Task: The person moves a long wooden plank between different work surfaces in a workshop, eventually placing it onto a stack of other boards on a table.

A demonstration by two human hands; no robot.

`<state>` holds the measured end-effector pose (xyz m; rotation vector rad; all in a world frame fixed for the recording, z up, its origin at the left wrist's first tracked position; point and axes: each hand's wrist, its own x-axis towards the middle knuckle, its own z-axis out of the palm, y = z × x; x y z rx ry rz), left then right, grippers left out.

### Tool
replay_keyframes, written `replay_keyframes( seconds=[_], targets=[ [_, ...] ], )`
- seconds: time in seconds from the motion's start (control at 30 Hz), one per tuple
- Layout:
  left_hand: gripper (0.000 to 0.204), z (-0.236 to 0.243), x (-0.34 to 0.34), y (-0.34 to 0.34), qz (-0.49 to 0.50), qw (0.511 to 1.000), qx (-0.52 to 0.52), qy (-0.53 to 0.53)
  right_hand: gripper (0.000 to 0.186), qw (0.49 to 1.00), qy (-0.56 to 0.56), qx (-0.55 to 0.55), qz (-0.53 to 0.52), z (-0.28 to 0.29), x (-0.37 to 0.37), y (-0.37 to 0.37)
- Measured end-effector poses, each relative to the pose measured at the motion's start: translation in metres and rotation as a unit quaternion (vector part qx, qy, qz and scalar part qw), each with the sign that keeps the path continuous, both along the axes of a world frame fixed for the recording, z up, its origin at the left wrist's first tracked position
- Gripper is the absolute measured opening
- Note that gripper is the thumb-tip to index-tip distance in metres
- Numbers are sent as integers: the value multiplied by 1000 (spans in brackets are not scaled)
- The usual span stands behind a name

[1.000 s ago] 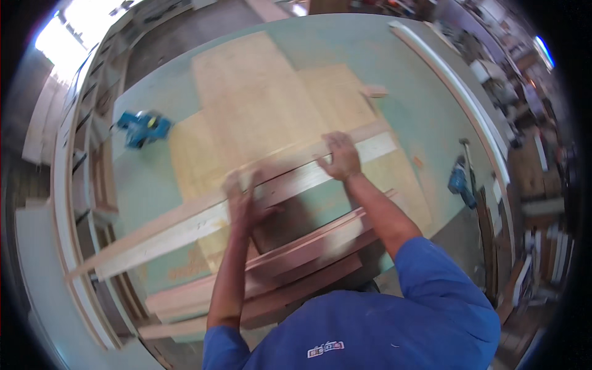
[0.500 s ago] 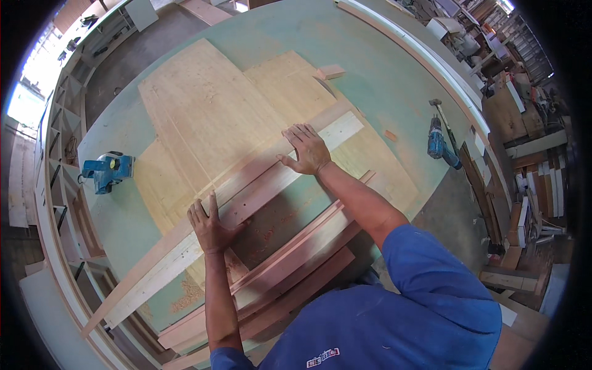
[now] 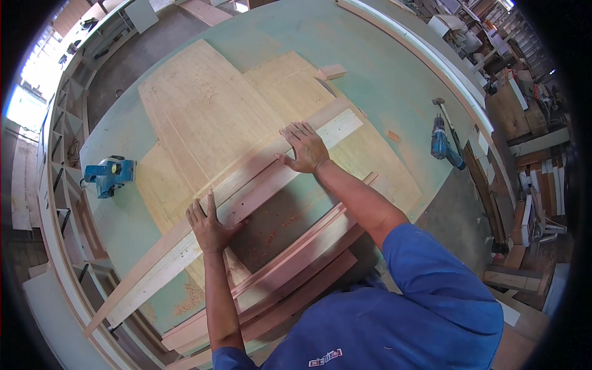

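Two long wooden planks lie side by side, slanting from the lower left up toward the middle right. The far one is a pinkish-brown plank (image 3: 253, 172); against it sits a paler plank (image 3: 262, 198) with whitish ends and a few small dark holes. My left hand (image 3: 209, 228) rests on them left of centre, fingers spread and thumb out to the right. Farther along, my right hand (image 3: 306, 151) lies over them with its fingers stretched out. Neither hand is wrapped round anything. Under the planks are large plywood sheets (image 3: 191, 92) on a green tabletop (image 3: 370, 74).
A blue power planer (image 3: 110, 177) stands at the left, with wood shavings (image 3: 190, 297) nearer me. Rightward lie a blue cordless drill (image 3: 441, 142), a hammer (image 3: 438, 102) and small wood blocks (image 3: 333, 71). More reddish boards (image 3: 296, 256) are stacked close to my body.
Both hands keep their places on the planks, and the planks have barely moved. The whole view has shifted very slightly.
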<state>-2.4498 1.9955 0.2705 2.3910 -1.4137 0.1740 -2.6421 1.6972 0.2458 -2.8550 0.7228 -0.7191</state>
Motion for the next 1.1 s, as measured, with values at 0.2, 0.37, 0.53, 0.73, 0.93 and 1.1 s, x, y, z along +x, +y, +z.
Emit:
replay_keyframes(
  seconds=[0.2,0.37,0.53,0.73,0.93,1.1],
  targets=[
    [114,0,1,-2,8,1000,0,5,71,999,-28,-27,8,-5,2,-3],
    [114,-1,3,-4,12,1000,4,9,82,1000,-9,-8,7,-10,5,-6],
    [113,-1,6,-7,13,1000,7,16,80,1000,-8,-4,6,-11,9,-9],
    [115,-2,10,-11,9,1000,-3,-1,79,1000,-13,-2,7,-12,13,-12],
    [117,-2,16,-14,15,1000,9,7,79,1000,-12,5,8,-13,19,-16],
    [116,-2,20,-16,18,1000,7,-5,79,1000,-3,14,5,-12,24,-18]
  ],
)
